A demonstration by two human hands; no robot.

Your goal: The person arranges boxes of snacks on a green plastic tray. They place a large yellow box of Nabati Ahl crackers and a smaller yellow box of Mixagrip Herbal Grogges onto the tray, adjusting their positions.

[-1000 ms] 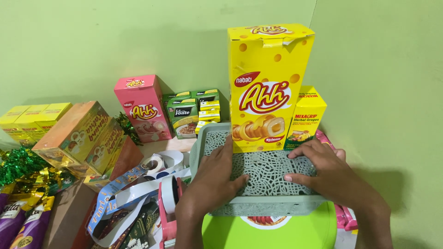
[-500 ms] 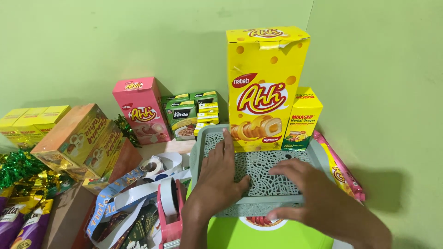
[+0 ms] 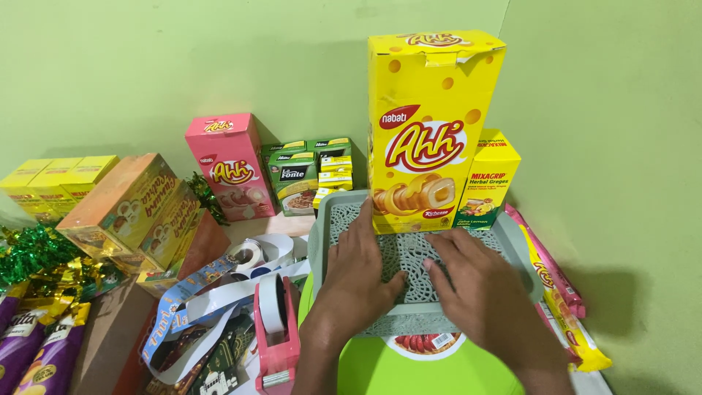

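On grey tray [image 3: 516, 245] — both hands [image 3: 362, 274] flat.

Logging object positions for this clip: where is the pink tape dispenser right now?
In the head view the pink tape dispenser sits low and left of centre, just left of the left hand and the grey tray.

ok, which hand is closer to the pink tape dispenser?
Left. The left hand lies flat on the grey tray, just right of the pink tape dispenser. The right hand rests further right on the tray.
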